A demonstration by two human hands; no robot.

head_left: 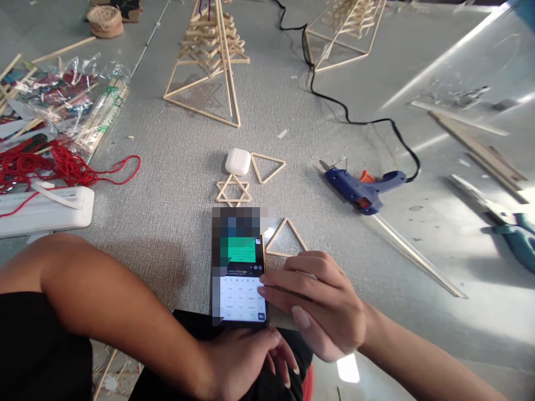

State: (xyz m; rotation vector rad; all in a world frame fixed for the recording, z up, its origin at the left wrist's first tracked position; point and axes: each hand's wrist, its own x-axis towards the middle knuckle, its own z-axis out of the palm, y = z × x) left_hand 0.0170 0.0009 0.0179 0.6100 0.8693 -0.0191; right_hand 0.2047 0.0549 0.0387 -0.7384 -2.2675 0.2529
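Note:
A smartphone (242, 301) with a lit keypad and a chat screen lies at the table's near edge, its upper part blurred out. My right hand (321, 306) is at its right side, fingers stretched out, with fingertips touching the screen's edge. Just below the phone, my left hand (251, 356) hangs loosely over my lap, fingers apart and holding nothing. Beyond the phone are a six-pointed star of thin sticks (233, 191) and a white earbud case (238, 161). One stick triangle (268, 160) lies beside the case; another stick triangle (287, 236) is near my right fingers.
A blue glue gun (363, 186) with a black cord lies to the right, pliers (501, 223) beyond it. Stick pyramid frames (204, 103) stand at the back. On the left are red cord (75, 164), plastic-wrapped sticks (104, 114) and a white power strip (50, 209).

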